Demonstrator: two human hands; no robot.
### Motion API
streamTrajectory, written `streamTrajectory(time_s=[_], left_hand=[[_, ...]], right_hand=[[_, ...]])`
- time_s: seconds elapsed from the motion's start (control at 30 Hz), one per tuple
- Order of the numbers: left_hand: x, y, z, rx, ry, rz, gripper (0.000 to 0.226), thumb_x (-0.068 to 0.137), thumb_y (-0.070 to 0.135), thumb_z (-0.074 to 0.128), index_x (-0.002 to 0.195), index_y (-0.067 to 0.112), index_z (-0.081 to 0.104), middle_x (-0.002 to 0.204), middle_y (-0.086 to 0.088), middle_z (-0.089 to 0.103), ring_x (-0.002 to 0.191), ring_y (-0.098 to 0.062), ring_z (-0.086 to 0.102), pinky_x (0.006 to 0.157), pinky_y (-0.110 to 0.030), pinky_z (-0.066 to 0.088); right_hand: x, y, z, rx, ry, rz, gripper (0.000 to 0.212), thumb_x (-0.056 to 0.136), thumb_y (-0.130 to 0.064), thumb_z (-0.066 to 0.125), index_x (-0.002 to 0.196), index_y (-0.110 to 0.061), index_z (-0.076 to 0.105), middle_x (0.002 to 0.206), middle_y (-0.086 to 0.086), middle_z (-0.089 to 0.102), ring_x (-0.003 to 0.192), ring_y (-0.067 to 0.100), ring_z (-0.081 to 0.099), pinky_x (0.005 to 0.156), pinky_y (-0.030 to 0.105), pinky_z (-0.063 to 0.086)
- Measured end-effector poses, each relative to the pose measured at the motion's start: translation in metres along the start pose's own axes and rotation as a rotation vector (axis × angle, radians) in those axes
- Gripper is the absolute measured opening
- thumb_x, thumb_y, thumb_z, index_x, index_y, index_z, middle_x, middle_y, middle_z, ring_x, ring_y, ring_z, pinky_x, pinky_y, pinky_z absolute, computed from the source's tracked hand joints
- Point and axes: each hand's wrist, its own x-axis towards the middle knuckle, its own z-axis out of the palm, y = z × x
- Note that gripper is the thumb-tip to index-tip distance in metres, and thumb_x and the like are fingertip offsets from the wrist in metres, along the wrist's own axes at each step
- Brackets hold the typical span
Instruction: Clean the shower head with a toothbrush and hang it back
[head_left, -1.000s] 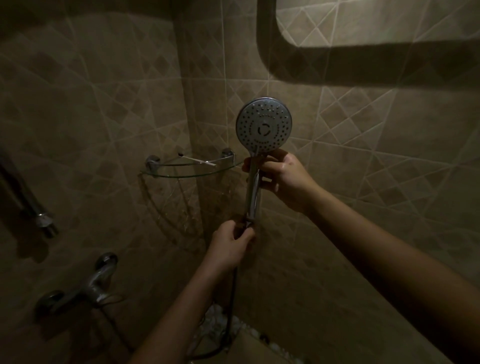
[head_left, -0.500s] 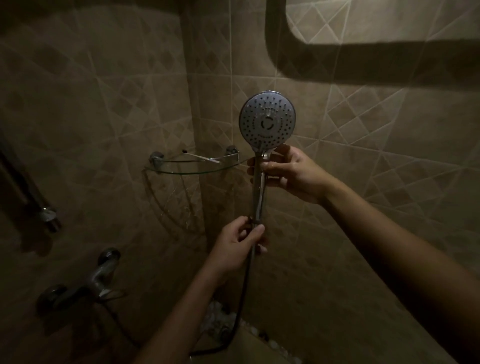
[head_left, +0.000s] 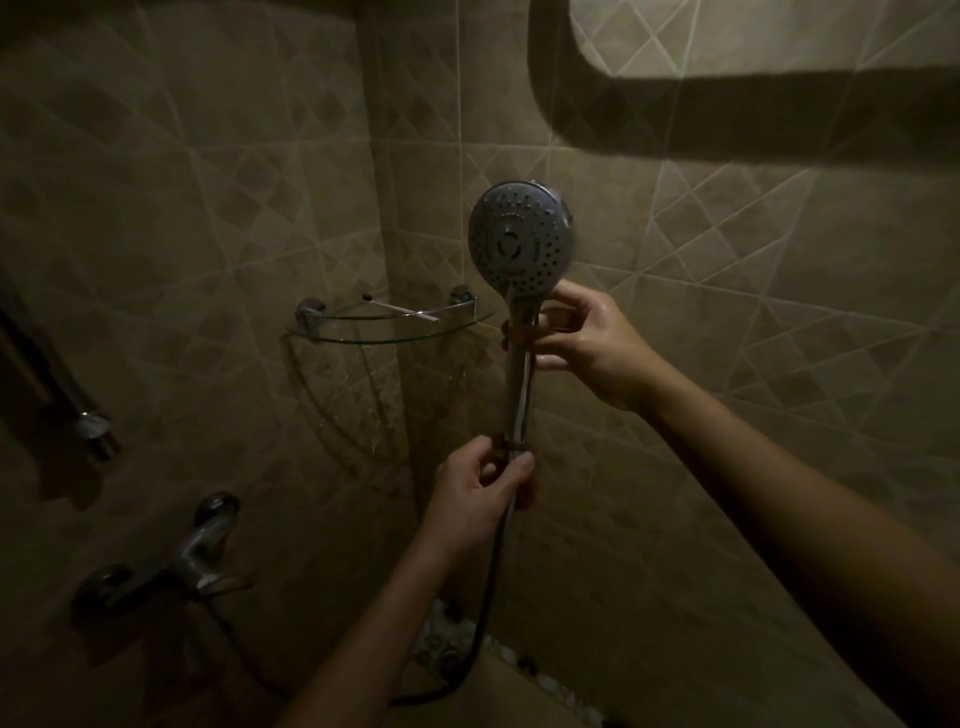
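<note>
A chrome shower head (head_left: 521, 239) stands upright in the middle of the head view, its round nozzle face turned toward me and slightly left. My right hand (head_left: 582, 345) pinches the upper handle just under the head. My left hand (head_left: 480, 493) grips the bottom of the handle where the dark hose (head_left: 488, 597) joins. A thin white toothbrush (head_left: 402, 309) lies on the glass corner shelf (head_left: 363, 338), left of the shower head and apart from both hands.
Tiled walls meet in a corner behind the shelf. A chrome mixer tap (head_left: 192, 551) sits at lower left, with the hose looping down toward it. A metal pipe end (head_left: 96, 431) juts from the left wall. Pebbles lie on the floor near the hose.
The shower head has turned slightly so its face points more left. My right hand has loosened from a full grip to a fingertip hold. The left hand stays on the handle's base.
</note>
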Motion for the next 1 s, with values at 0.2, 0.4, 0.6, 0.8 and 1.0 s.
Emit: streamTrajectory(time_s=[0.2, 0.4, 0.6, 0.8, 1.0], left_hand=[[-0.002, -0.005, 0.003, 0.002, 0.045, -0.057, 0.008, 0.092, 0.025, 0.068, 0.097, 0.019, 0.068, 0.092, -0.008, 0.078, 0.088, -0.024, 0.076, 0.083, -0.054, 0.061], [-0.004, -0.004, 0.004, -0.001, 0.050, -0.106, 0.008, 0.093, 0.018, 0.066, 0.102, 0.018, 0.068, 0.097, -0.007, 0.077, 0.092, -0.021, 0.076, 0.086, -0.049, 0.061], [-0.007, -0.006, 0.001, 0.001, 0.075, -0.181, 0.037, 0.078, 0.044, 0.078, 0.095, 0.011, 0.073, 0.089, -0.010, 0.078, 0.086, -0.026, 0.077, 0.084, -0.056, 0.060], [-0.013, -0.004, 0.001, 0.043, 0.049, -0.072, 0.013, 0.095, 0.013, 0.062, 0.102, 0.022, 0.068, 0.093, -0.003, 0.076, 0.090, -0.018, 0.075, 0.086, -0.047, 0.061], [-0.013, -0.003, -0.001, 0.070, 0.056, -0.058, 0.013, 0.096, 0.016, 0.062, 0.092, 0.022, 0.073, 0.084, -0.003, 0.077, 0.083, -0.022, 0.076, 0.084, -0.052, 0.061]], right_hand=[[-0.006, 0.003, 0.003, -0.097, 0.013, -0.002, 0.031, 0.089, -0.008, 0.069, 0.119, -0.009, 0.065, 0.106, -0.001, 0.074, 0.108, 0.019, 0.070, 0.092, 0.042, 0.058], [-0.012, 0.006, 0.002, -0.029, -0.059, 0.052, 0.033, 0.094, 0.000, 0.057, 0.123, -0.014, 0.062, 0.121, 0.005, 0.070, 0.116, 0.018, 0.067, 0.095, 0.040, 0.057], [-0.015, 0.007, 0.004, -0.157, -0.045, 0.042, 0.037, 0.088, -0.005, 0.069, 0.123, -0.014, 0.062, 0.112, 0.005, 0.072, 0.106, 0.018, 0.071, 0.089, 0.038, 0.058], [-0.016, 0.015, 0.014, -0.261, -0.006, 0.033, 0.026, 0.088, -0.018, 0.073, 0.110, -0.012, 0.063, 0.104, 0.007, 0.069, 0.097, 0.018, 0.071, 0.082, 0.032, 0.058], [-0.022, 0.020, 0.011, -0.102, -0.074, 0.098, 0.043, 0.088, -0.005, 0.071, 0.127, -0.011, 0.054, 0.125, 0.015, 0.065, 0.113, 0.022, 0.068, 0.093, 0.038, 0.058]])
